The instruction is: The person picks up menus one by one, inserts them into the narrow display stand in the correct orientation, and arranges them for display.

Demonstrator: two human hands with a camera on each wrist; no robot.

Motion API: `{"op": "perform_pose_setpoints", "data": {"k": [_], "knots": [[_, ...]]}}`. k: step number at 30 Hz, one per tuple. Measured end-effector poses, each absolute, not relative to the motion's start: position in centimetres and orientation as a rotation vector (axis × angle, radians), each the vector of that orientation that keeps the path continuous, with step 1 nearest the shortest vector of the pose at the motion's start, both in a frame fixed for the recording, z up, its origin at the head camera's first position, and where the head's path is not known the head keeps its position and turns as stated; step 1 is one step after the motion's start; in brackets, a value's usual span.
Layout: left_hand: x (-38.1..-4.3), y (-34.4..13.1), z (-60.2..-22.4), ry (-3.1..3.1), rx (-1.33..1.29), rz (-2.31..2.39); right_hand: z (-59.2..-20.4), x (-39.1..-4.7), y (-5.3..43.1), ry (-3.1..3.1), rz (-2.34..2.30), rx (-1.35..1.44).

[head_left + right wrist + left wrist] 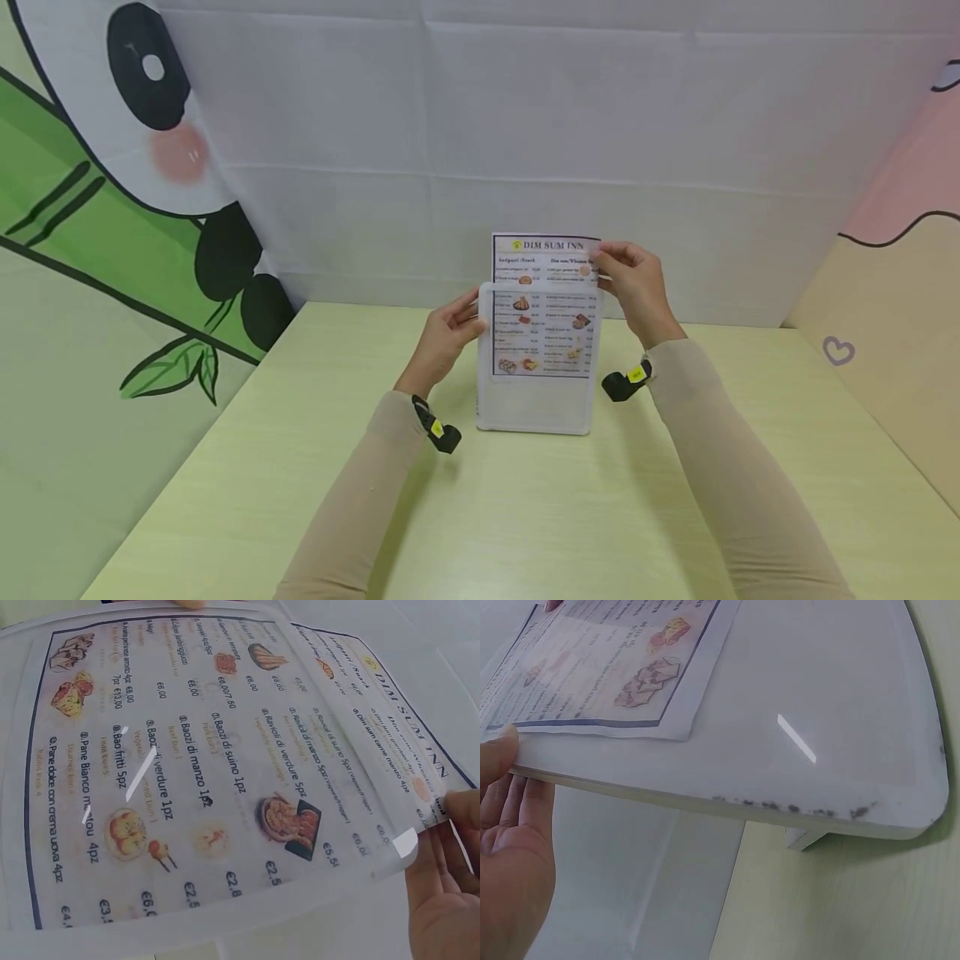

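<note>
A white, clear-fronted display holder stands upright on the table, its foot showing below in the left wrist view. Partway inside it sits a printed menu sheet headed "DIM SUM INN", whose top strip sticks out above the holder's upper edge. My left hand grips the holder's left side near the top, thumb on the front and fingers behind. At the menu's upper right edge my right hand pinches the paper between thumb and fingers. Dark specks mark the holder's side edge in the left wrist view.
The pale wood-grain table ends at a white cloth backdrop close behind the holder. A panel with a panda and bamboo drawing rises at the left, and a pink and beige panel at the right.
</note>
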State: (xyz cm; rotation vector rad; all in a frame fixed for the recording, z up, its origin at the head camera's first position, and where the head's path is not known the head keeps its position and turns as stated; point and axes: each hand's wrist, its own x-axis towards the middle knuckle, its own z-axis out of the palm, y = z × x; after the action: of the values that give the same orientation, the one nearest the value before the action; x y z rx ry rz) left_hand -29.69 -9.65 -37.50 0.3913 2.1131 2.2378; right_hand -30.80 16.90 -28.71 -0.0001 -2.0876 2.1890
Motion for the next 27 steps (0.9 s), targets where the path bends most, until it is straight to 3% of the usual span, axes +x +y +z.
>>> {"op": "perform_pose_setpoints", "data": {"k": [12,27], "knots": [[-28.2,-10.8,-37.3,2.032,0.463,2.252,-28.7,-28.3,16.0,-2.061,2.158,-0.009],[-28.2,-10.8,-37.2,2.047,0.446,2.238,-28.5,-28.1,15.9,-2.076,2.110,0.015]]}}
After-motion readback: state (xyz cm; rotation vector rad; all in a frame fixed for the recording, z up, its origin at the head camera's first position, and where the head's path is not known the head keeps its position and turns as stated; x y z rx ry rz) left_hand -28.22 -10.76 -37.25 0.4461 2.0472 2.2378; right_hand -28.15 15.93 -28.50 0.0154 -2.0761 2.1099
